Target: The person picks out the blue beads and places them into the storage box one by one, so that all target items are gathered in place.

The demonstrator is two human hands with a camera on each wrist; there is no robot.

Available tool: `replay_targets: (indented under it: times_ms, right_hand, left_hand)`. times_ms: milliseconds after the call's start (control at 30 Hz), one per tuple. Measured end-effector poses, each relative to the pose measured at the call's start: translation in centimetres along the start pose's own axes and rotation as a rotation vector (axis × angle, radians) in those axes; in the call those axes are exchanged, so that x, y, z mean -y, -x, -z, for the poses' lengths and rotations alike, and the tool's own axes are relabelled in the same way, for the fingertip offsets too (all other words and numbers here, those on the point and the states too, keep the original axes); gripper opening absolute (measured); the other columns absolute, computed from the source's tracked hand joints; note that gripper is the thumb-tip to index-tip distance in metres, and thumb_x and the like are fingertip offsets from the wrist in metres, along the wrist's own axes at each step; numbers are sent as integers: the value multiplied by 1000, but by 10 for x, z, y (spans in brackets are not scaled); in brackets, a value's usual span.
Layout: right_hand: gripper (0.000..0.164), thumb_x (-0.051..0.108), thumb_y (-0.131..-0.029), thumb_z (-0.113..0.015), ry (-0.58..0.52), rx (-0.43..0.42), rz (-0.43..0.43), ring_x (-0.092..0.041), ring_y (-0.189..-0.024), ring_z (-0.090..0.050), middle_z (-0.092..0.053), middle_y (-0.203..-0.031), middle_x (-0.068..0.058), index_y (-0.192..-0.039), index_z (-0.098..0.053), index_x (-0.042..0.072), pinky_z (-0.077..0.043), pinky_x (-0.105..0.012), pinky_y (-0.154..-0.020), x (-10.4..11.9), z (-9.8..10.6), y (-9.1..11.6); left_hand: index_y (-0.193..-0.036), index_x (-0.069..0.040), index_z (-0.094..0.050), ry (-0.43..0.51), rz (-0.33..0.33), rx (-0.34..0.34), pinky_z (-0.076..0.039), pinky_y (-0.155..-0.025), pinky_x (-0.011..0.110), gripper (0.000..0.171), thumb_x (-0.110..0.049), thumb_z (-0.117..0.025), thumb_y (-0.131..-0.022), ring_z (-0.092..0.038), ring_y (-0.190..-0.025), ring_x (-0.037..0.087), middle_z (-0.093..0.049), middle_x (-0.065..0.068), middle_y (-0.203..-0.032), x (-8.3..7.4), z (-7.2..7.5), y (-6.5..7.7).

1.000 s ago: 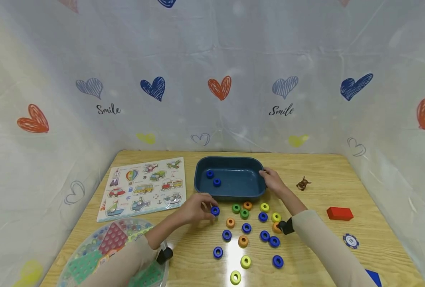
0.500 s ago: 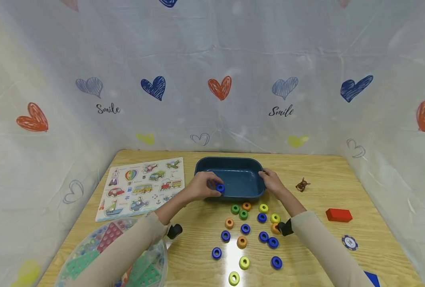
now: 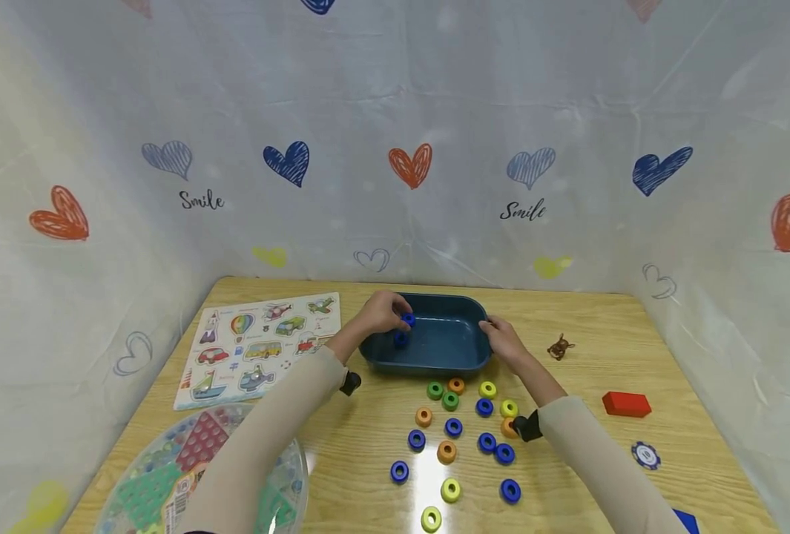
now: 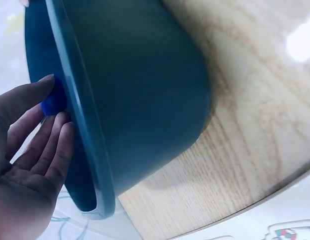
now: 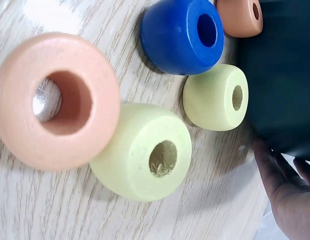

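A thick blue ring (image 3: 409, 320) is hovering or resting inside the rim of a dark teal tray (image 3: 453, 340), slightly toward the tray's 10 o'clock; whether it is touching the floor of the tray is not showing. The left hand (image 3: 384, 311), coming in from 9 o'clock, is holding it in a narrow grip between thumb and fingers. The ring is looking light, stiff and hardy, probably wooden, with a smooth, perhaps slightly slippery coat; its rounded outer wall is offering the best hold. A second blue ring (image 3: 401, 339) is lying in the tray, nearer the person.

The right hand (image 3: 504, 340) is gripping the tray's rim at 3 o'clock. The tray is looking stiff, likely plastic.

Between 5 and 7 o'clock, orange rings (image 3: 446, 452), green rings (image 3: 450, 401), yellow rings (image 3: 451, 490) and more blue ones are scattering across a glossy wood-grain table (image 3: 348, 475). A picture puzzle board (image 3: 244, 326) is lying at 9 o'clock, a red block (image 3: 626, 404) toward 4. A pale, heart-printed curtain (image 3: 468, 89) is enclosing the table at 12 and both sides.
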State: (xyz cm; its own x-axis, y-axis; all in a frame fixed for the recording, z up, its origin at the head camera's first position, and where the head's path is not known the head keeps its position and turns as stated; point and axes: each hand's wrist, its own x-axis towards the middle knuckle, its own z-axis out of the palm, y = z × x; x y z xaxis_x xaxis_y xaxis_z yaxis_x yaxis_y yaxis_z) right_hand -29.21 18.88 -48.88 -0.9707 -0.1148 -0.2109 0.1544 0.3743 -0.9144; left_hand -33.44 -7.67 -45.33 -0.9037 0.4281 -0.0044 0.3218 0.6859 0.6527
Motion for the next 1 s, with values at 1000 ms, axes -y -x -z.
replay_targets:
  times_ms: [1000]
  right_hand:
    - [50, 20, -103, -30, -3, 8, 0, -40, -128, -30, -28, -140, -30, -141, -23, -11, -32, -50, -101, -1, 0, 1]
  left_hand:
    - [-99, 4, -68, -9, -103, 93, -51, -71, 26, 29, -4, -77, -73, -62, -81, 20, -66, 16, -94, -21, 8, 9]
